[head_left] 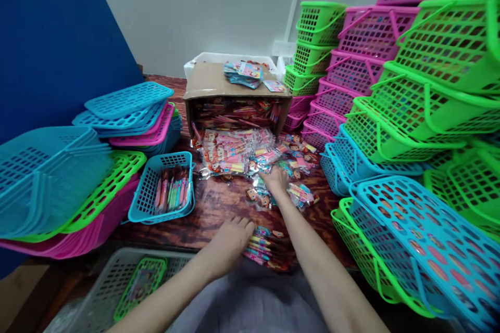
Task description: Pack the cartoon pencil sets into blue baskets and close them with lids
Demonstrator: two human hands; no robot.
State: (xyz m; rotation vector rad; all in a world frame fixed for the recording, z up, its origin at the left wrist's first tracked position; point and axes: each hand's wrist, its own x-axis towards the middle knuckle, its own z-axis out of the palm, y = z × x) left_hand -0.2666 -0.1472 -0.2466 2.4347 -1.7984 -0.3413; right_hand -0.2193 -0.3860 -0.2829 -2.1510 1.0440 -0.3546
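My left hand [231, 242] is low at the table's front edge, fingers curled around the left end of a small stack of pens in clear packets [262, 250]. Farther forward, my right hand [275, 181] reaches into loose pen packets [299, 192], its fingers closed on one of them; the fingertips are partly hidden. These packets are see-through, with cartoon heads and pink, yellow and green pens. Behind lies a larger heap of packets [230, 151], spilling from an open cardboard box [238, 83]. To the left, a blue basket [190, 205] contains several upright pens.
Stacked green baskets [414, 109] and pink baskets [361, 73] rise on the right, beside a blue lid [433, 234]. Nested blue baskets [50, 182] and blue lids [128, 101] stand left. A grey crate [103, 281] sits below the front edge. Cards [246, 74] lie on the box.
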